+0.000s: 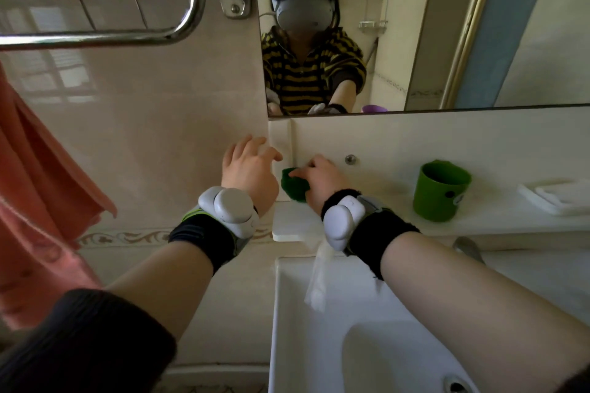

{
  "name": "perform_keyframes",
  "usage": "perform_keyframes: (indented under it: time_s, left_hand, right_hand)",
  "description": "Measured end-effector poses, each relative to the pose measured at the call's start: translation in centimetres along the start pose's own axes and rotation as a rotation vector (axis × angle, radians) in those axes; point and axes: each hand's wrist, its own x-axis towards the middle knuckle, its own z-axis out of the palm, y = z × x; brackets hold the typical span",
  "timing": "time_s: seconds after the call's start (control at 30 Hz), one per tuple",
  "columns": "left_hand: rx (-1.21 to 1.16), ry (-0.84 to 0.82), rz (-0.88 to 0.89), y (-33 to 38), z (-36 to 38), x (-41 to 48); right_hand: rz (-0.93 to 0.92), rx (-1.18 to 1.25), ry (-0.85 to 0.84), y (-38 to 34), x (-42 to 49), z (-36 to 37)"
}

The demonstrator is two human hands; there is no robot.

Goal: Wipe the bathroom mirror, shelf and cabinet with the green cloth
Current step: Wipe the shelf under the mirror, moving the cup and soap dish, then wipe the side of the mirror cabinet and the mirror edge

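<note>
While wiping: right hand (pixel 322 180) clamped on green cloth (pixel 293 186) at shelf (pixel 479 217) left end; left hand (pixel 249 169) loose, fingers apart.
Left: mirror (pixel 415 25), cabinet seemingly pending.

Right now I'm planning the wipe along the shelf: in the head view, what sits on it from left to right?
left hand → green cloth → right hand → green cup → white soap dish, all along the shelf.
</note>
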Motion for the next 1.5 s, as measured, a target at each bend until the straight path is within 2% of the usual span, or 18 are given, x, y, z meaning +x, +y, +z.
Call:
perform_keyframes:
  time_s: [0.13,0.43,0.77,0.93,1.0,1.1,1.27,1.5]
  left_hand:
    - [-0.021,0.03,0.051,2.3,0.1,0.1]
    - [-0.059,0.037,0.229,10.2,0.8,2.3]
    - [-0.115,0.05,0.414,25.0,2.1,3.9]
    - [-0.136,0.072,0.43,32.2,3.3,4.6]
    - [-0.151,0.118,0.425,37.2,4.9,5.1]
    - [-0.096,0.116,0.431,38.8,6.5,5.2]
    - [-0.009,0.153,0.348,47.1,9.2,8.7]
    - [0.154,0.185,0.345,50.0,10.6,12.2]
  right_hand:
    - [0.049,0.073,0.078,0.8,-1.2,-3.1]
    - [0.185,0.041,0.245,5.1,-6.3,-10.8]
    - [0.371,-0.034,0.351,14.4,-13.0,-19.0]
    - [0.358,-0.045,0.403,20.5,-15.4,-22.2]
    - [0.322,-0.055,0.422,25.6,-16.6,-24.3]
    - [0.272,-0.057,0.422,27.9,-16.7,-24.7]
    - [0.197,-0.072,0.454,37.7,-16.4,-28.3]
    - [0.17,-0.037,0.44,43.7,-13.2,-30.4]
